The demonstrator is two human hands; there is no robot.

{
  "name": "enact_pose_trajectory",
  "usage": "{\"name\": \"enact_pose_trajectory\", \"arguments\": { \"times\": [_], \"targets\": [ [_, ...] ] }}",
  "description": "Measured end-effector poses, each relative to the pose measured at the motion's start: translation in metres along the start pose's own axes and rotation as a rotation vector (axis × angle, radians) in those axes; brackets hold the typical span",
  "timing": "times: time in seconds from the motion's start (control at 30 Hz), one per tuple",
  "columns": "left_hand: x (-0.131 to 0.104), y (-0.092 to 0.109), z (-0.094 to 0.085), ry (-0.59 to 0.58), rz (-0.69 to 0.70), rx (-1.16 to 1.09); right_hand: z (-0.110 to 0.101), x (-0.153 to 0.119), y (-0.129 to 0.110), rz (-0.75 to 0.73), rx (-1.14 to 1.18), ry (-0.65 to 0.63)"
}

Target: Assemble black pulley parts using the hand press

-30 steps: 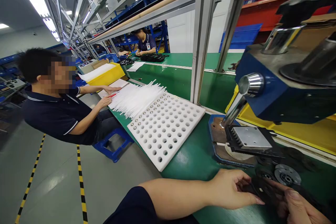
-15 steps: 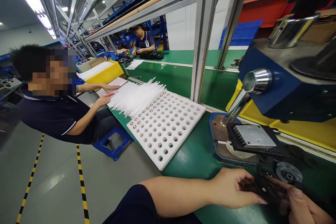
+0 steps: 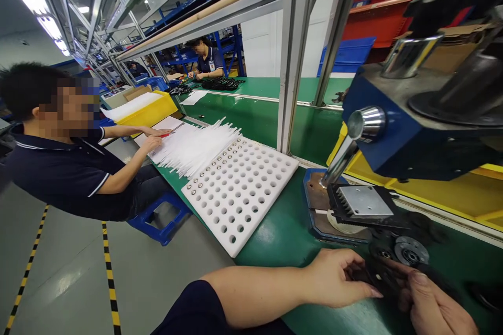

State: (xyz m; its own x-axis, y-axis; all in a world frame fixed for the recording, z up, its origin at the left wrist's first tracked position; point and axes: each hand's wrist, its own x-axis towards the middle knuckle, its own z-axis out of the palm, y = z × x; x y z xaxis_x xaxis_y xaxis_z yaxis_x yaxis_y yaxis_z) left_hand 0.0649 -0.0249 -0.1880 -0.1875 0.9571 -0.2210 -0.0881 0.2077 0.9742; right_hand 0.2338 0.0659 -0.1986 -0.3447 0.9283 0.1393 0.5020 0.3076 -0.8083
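My left hand point(image 3: 340, 278) reaches in from the lower middle. Its fingers are closed around a dark black part point(image 3: 379, 276), whose exact kind I cannot make out. From the right, my right hand point(image 3: 432, 301) grips the same part, thumb on top. Just beyond the fingers is a dark grey round disc point(image 3: 411, 251) with a hub in its middle. Behind it, a silver finned metal block point(image 3: 365, 201) sits on a black holder on the base point(image 3: 314, 196) of a blue bench press point(image 3: 428, 131). My fingertips are partly lost in the dark part.
A white foam tray point(image 3: 251, 193) with rows of holes, some holding small metal rings, lies left of the press. Thin white rods point(image 3: 196, 146) are beside it. A co-worker point(image 3: 58, 167) sits at the left. A metal post point(image 3: 293, 63) and yellow bins point(image 3: 444, 193) stand behind.
The view has turned slightly, so everything sits a little further left. Both my hands keep hold of the black part. More of my right hand shows.
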Motion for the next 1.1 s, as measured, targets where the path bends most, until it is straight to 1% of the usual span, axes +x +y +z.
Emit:
{"name": "enact_pose_trajectory", "arguments": {
  "times": [0.1, 0.2, 0.23, 0.33, 0.37, 0.4, 0.53, 0.63, 0.73, 0.83, 0.97, 1.1],
  "targets": [
    [0.000, 0.001, -0.001, -0.006, 0.020, -0.061, -0.002, 0.002, -0.005, 0.094, 0.096, -0.107],
    [-0.007, 0.010, -0.003, -0.041, 0.064, -0.121, -0.002, -0.001, -0.015, 0.144, 0.166, -0.137],
    [-0.010, 0.014, -0.003, -0.049, 0.082, -0.126, -0.001, -0.004, -0.021, 0.150, 0.201, -0.124],
    [-0.019, 0.023, -0.005, -0.033, 0.147, -0.071, 0.002, -0.012, -0.036, 0.085, 0.283, -0.114],
    [-0.020, 0.024, -0.006, -0.038, 0.158, -0.067, 0.003, -0.012, -0.038, 0.050, 0.303, -0.095],
    [-0.019, 0.024, -0.007, -0.053, 0.153, -0.068, 0.004, -0.012, -0.039, 0.013, 0.310, -0.106],
    [-0.016, 0.017, -0.009, -0.110, 0.119, -0.073, 0.003, -0.012, -0.034, 0.017, 0.277, -0.081],
    [-0.018, 0.014, -0.008, -0.119, 0.126, -0.059, 0.001, -0.016, -0.033, -0.007, 0.275, -0.087],
    [-0.020, 0.016, -0.007, -0.088, 0.120, -0.060, 0.001, -0.017, -0.032, -0.042, 0.264, -0.089],
    [-0.021, 0.021, -0.005, -0.070, 0.077, -0.075, 0.001, -0.015, -0.031, -0.068, 0.225, -0.073],
    [-0.021, 0.026, -0.005, -0.063, 0.055, -0.075, -0.001, -0.012, -0.032, -0.094, 0.135, -0.021],
    [-0.020, 0.026, -0.007, -0.074, 0.053, -0.069, -0.005, -0.012, -0.036, -0.124, 0.011, 0.049]
  ]
}}
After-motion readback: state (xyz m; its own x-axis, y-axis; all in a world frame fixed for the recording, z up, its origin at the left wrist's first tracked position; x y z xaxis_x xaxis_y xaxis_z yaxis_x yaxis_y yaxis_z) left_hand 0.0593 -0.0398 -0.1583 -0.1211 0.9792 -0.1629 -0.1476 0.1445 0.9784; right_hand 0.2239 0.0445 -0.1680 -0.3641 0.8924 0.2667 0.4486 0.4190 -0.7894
